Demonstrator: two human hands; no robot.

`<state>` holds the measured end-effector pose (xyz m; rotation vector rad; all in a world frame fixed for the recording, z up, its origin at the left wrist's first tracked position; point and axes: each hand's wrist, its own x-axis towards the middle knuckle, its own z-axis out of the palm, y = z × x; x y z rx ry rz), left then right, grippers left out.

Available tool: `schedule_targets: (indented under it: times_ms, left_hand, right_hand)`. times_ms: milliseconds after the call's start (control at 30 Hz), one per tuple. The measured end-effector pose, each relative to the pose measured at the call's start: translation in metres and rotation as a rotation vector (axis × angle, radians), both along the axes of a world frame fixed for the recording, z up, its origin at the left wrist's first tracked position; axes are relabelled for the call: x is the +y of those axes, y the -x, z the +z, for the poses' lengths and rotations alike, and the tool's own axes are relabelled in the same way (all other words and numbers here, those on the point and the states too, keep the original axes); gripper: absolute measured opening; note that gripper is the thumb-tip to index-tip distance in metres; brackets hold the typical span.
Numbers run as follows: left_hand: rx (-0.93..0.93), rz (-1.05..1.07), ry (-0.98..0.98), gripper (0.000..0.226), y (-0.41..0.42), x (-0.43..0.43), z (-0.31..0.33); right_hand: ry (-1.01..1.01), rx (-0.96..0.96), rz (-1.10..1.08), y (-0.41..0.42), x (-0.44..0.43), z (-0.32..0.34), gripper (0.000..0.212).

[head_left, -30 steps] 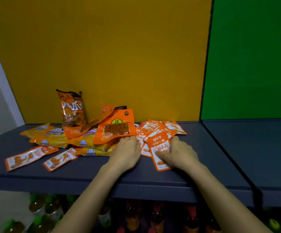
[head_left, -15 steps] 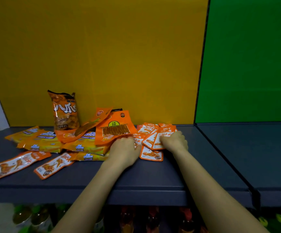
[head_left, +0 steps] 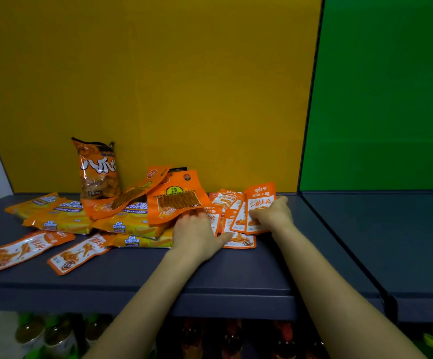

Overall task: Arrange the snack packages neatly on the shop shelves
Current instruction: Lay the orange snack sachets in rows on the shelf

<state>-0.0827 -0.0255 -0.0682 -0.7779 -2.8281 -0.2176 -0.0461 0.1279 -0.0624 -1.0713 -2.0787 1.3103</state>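
Pinches small orange-and-white foil sachets [head_left: 260, 200] in right hand [head_left: 273, 216], fingers curled round them, tilted up near the far middle of dark grey shelf [head_left: 236, 275]; rests left hand [head_left: 197, 234] flat just left, fingers straight, touching orange windowed plastic pouch [head_left: 176, 198].

One tall crisp bag [head_left: 97, 169] stood at the back, I counted. Yellow Cal Cheese packs [head_left: 130, 224]: at least four, overlapping. Orange hang pouches [head_left: 176, 200]: two clear, maybe a third behind. Long sachets [head_left: 21, 251] on the left: two. Small sachets [head_left: 238, 239]: five or six, too piled for me to settle.
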Motion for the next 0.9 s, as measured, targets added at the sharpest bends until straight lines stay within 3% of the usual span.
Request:
schedule_targets:
  times_ms: [333, 600, 900]
  left_hand:
    - [-0.262, -0.046, -0.181, 0.077, -0.008, 0.029, -0.005]
    - [-0.232, 0.061, -0.186, 0.099, -0.022, 0.042, -0.004]
    - [-0.301, 0.048, -0.345, 0.083, -0.027, 0.049, -0.003]
  right_hand:
    - [0.042, 0.116, 0.013, -0.041, 0.053, 0.0, 0.047]
    - [0.132, 0.069, 0.155, -0.061, 0.063, 0.002, 0.044]
    - [0.167, 0.019, 0.28, -0.069, 0.065, -0.002, 0.028]
